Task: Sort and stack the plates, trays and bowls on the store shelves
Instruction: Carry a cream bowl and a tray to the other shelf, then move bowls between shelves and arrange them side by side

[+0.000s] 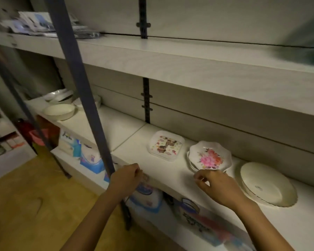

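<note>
Nearest the lens: two bare forearms reaching in from below, left hand (124,175) loosely curled at the front lip of the middle shelf (134,142), fingers bent inward with nothing visibly in them, though blur there leaves a small pinched item possible. Right hand (217,185) likewise half-closed and empty, fingertips (198,177) hovering just at the near rim of the flowered scalloped plates (209,156), apparently touching or about to. Probably poised to square up or lift that little pile, since at least one more rim peeks out beneath its left edge. Just left of it, a short stack of square patterned trays (166,145), set apart by shape. To the right, cream round plates (268,183), the largest pile, slightly overhanging the shelf's front edge, worth nudging back. Three piles in a row, like with like, so sorting on this stretch looks well along. Farther left on the same shelf, past the dark slanted upright (80,84), a cream bowl (59,111) with more white bowls (59,96) behind it, less tidy and likely still to be nested. Above, a bare shelf board (188,57) with blurred packaged goods (36,22) at its far left. Below, boxed wares (91,158) with blue printing, details too smeared to read.
</note>
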The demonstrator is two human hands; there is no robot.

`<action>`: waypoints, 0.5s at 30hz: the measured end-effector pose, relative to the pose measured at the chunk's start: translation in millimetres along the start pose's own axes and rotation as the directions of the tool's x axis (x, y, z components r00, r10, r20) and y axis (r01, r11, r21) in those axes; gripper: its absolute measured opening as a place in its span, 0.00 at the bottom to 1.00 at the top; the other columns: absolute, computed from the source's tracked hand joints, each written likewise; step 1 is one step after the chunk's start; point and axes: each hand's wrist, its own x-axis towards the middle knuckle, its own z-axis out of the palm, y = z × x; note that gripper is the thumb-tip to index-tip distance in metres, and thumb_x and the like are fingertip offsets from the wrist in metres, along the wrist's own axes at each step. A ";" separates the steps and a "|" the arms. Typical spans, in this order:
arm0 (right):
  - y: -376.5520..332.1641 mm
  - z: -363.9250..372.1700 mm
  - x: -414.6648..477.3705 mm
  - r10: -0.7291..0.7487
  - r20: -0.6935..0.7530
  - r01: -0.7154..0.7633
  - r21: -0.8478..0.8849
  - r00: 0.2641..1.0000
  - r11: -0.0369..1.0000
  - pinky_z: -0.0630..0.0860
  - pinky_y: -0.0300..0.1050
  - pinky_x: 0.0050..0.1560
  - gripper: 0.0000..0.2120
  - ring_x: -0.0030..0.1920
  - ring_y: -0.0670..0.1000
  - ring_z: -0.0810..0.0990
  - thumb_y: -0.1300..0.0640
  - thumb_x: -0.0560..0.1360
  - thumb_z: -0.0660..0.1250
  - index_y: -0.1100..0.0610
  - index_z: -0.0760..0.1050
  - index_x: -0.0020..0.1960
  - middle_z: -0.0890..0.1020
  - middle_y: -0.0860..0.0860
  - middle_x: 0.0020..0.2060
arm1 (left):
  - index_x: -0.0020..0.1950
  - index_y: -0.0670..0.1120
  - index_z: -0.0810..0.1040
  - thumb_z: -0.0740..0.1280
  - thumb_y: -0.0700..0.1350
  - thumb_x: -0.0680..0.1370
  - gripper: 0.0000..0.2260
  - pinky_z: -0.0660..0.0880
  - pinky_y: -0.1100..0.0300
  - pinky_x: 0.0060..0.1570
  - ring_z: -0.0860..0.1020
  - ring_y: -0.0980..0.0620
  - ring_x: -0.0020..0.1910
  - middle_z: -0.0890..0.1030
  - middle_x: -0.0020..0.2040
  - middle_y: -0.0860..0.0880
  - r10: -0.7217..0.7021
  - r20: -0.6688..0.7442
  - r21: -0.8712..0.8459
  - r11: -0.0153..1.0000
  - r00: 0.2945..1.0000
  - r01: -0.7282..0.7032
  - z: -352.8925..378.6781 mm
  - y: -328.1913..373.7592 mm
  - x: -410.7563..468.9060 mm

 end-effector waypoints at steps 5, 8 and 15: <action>-79.2 14.0 30.1 -0.085 0.005 0.085 0.007 0.996 0.996 0.77 0.47 0.52 0.13 0.55 0.50 0.80 0.46 0.77 0.57 0.46 0.76 0.57 0.82 0.47 0.55 | 0.43 0.48 0.69 0.54 0.50 0.80 0.10 0.70 0.61 0.38 0.75 0.51 0.39 0.72 0.36 0.52 0.009 -0.071 0.067 0.998 0.997 -0.005 -44.0 -72.0 -12.1; -127.1 28.1 48.5 -0.109 0.008 0.109 0.016 0.994 0.994 0.76 0.47 0.53 0.13 0.56 0.51 0.79 0.46 0.77 0.56 0.45 0.75 0.58 0.81 0.47 0.56 | 0.49 0.47 0.72 0.54 0.50 0.80 0.10 0.75 0.60 0.45 0.75 0.52 0.42 0.72 0.39 0.53 0.017 -0.105 0.106 0.994 0.994 -0.006 -71.1 -117.4 -17.3; -234.4 69.1 90.0 -0.140 0.002 0.140 0.058 0.990 0.988 0.77 0.50 0.52 0.12 0.52 0.54 0.79 0.49 0.78 0.57 0.49 0.75 0.57 0.82 0.50 0.54 | 0.48 0.45 0.74 0.57 0.48 0.79 0.10 0.77 0.55 0.44 0.78 0.50 0.43 0.81 0.45 0.47 -0.021 -0.165 0.159 0.986 0.986 0.048 -119.8 -221.4 -23.0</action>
